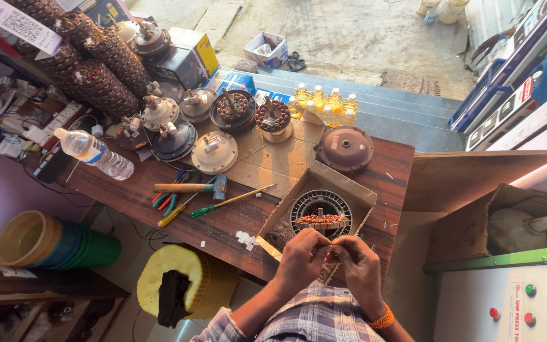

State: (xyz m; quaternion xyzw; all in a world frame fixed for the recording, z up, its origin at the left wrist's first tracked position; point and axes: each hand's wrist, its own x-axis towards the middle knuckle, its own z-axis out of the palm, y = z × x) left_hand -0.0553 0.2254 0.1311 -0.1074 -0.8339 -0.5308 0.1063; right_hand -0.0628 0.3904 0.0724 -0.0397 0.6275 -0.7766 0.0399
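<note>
Copper-wound, the motor stator [321, 220] sits in an open cardboard box [349, 190] on the wooden bench [159, 190]; it is judged heavy and rigid, its windings delicate, best lifted by the steel rim. Something small, unidentifiable, is pinched between left hand [302, 258] and right hand [359, 266].

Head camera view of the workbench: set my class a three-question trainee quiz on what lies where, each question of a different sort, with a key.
1. True or false: the hammer lies on the wooden bench, left of the cardboard box.
2. What sits inside the cardboard box?
A. a copper-wound stator
B. a water bottle
C. pliers
3. Fill in: the left hand and right hand meet over the near edge of the ____.

Key:
1. True.
2. A; the water bottle lies on the bench's far left.
3. Box; what the fingers pinch is too small to tell.
</note>
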